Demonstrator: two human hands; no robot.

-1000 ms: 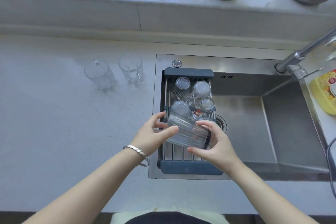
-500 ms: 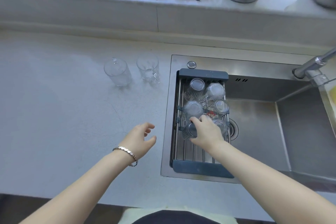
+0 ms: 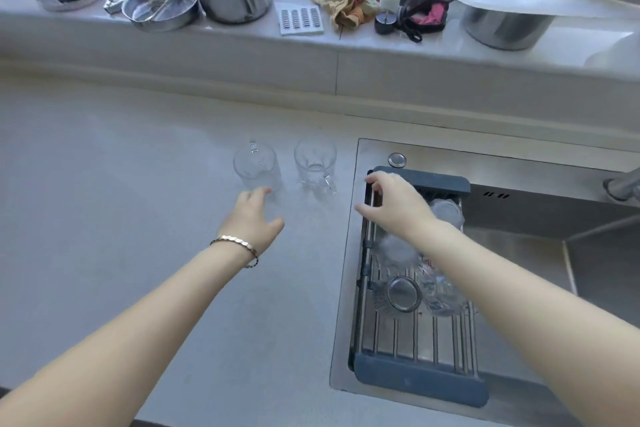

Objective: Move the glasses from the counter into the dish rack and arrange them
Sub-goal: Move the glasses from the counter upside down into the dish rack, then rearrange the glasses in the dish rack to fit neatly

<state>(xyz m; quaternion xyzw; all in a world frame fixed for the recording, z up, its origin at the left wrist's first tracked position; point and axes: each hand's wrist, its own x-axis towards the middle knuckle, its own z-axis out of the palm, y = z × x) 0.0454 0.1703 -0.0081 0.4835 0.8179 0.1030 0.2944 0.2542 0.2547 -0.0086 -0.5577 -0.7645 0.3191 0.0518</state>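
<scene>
Centre frame: two clear glass mugs (image 3: 256, 166) (image 3: 315, 166) are standing on the grey worktop (image 3: 121, 201); the open, empty left hand (image 3: 254, 218) is nearing one; the open, empty right hand (image 3: 394, 204) is hovering over the slatted steel dish rack (image 3: 415, 354) holding upturned glasses (image 3: 401, 295).

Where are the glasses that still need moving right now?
In the head view, two glass mugs stand side by side on the counter, left of the dish rack. The left hand reaches toward the left one.

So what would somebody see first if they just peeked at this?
Probably the two bare arms stretched over the counter, the left hand reaching toward two clear glass mugs. Then the dish rack over the sink, holding upturned glasses, with the right hand above it.
</scene>
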